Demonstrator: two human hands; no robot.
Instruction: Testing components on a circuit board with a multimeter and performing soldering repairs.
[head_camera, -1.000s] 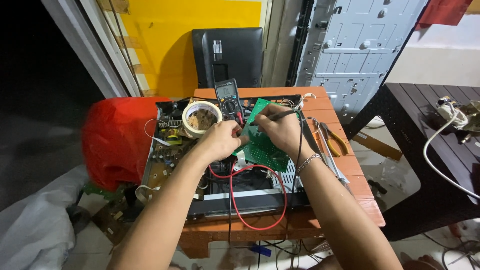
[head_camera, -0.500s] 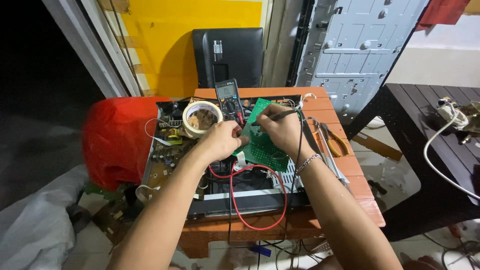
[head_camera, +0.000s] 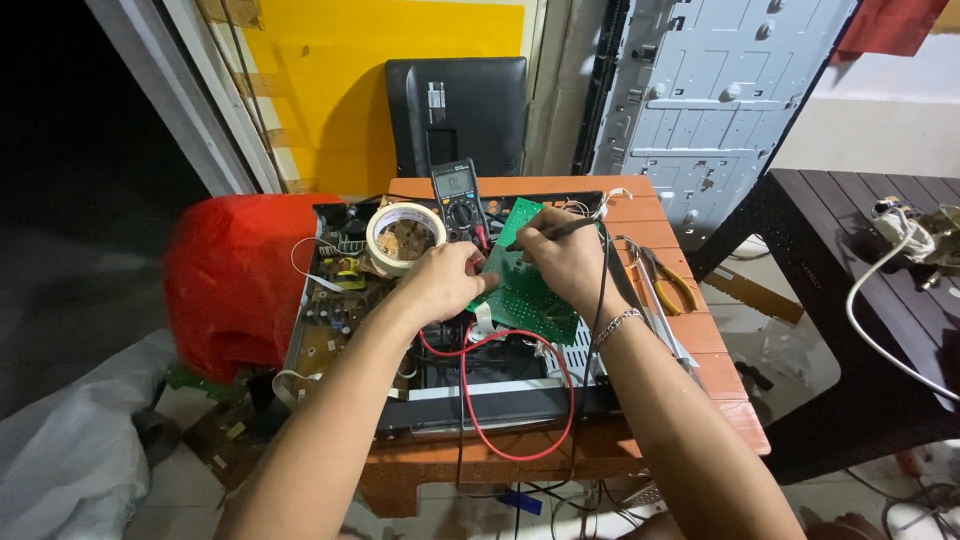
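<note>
1. Left hand (head_camera: 445, 280): closed, fingers curled against the left edge of the green board (head_camera: 525, 285). What it pinches is hidden by the knuckles; a red lead (head_camera: 520, 400) runs out from under it.
2. Right hand (head_camera: 560, 255): clenched pen-fashion on a black probe (head_camera: 555, 232), tip aimed left and down onto the board's upper part. A bracelet sits on this wrist.
3. Board: lies tilted over the opened chassis (head_camera: 400, 340), between both hands, toward the chassis's right half. Its far corner reaches near the multimeter (head_camera: 457, 195).
4. Multimeter: propped at the far edge of the chassis, screen facing the person; reading too small to tell.
5. Red lead: loops from the hands down over the chassis front edge and back up. A black lead (head_camera: 600, 290) hangs from the right hand along the wrist.
6. Tape roll (head_camera: 405, 237): rests on the chassis's left part, just beside the left hand.
7. Pliers (head_camera: 670, 280): yellow-handled, on the orange table (head_camera: 720, 350), right of the right hand, apart from it.
8. Surroundings: red bag (head_camera: 235, 280) left of the table; black monitor (head_camera: 455, 110) against the yellow wall behind; grey metal panel (head_camera: 710, 90) leaning at the right; dark table (head_camera: 850, 260) with a white cable (head_camera: 880, 300) further right.
</note>
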